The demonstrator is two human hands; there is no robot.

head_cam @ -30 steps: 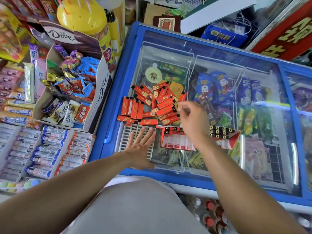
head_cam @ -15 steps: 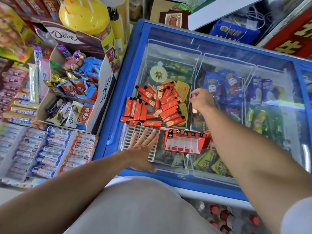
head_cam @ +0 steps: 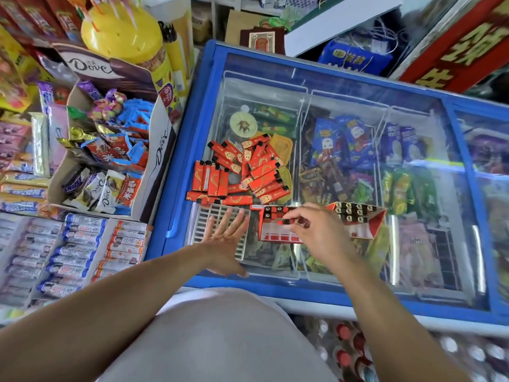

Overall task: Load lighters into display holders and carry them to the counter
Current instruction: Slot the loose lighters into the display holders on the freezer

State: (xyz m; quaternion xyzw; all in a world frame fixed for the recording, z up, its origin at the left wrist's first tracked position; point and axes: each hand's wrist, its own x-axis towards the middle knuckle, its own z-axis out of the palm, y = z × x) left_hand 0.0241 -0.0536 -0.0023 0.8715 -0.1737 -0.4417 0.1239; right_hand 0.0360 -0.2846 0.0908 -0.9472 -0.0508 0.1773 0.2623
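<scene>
Two red cardboard display holders sit on the blue-framed glass freezer lid (head_cam: 344, 106): the near holder (head_cam: 275, 232) part-filled, the far holder (head_cam: 366, 219) beside it. A pile of red lighters (head_cam: 248, 169), too jumbled to count, lies behind. The right hand (head_cam: 316, 232) pinches one red lighter (head_cam: 286, 222) over the near holder. The left hand (head_cam: 223, 241), fingers spread, presses flat on one white plastic grid (head_cam: 201, 224).

Glossy red lighters (head_cam: 242, 169) lie on the freezer's smooth glass lid (head_cam: 344, 111), beside a white plastic grid (head_cam: 201, 230)

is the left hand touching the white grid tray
Touching. The head view shows the left hand lying flat with straight fingers spread on the white grid tray.
</scene>
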